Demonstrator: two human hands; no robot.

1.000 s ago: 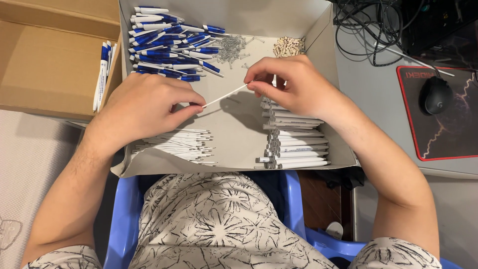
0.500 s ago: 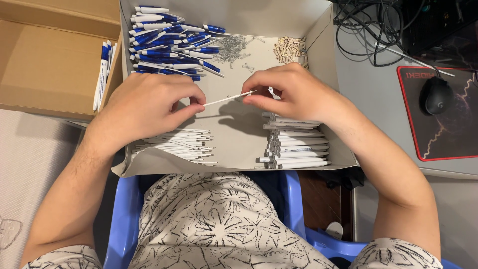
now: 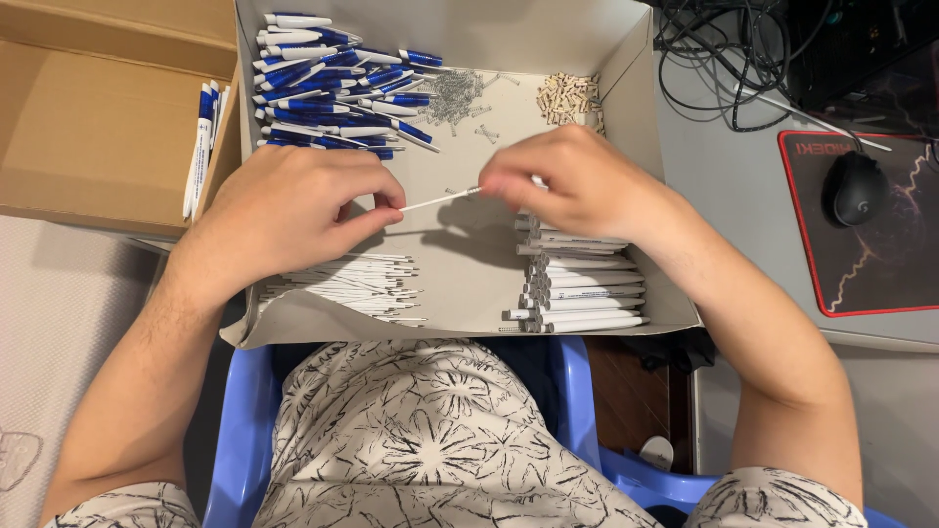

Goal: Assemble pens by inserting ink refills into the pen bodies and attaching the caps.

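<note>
A shallow cardboard tray holds blue pens at its far left corner, springs and small tan pieces along the far edge, refills near left, white barrels near right.

Two hands: left hand, right hand. One thin white refill. Two cardboard boxes. One computer mouse. One mouse mat.

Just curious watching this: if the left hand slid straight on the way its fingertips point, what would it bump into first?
Probably the right hand, which pinches the far end of the thin white refill that the left hand holds.
</note>
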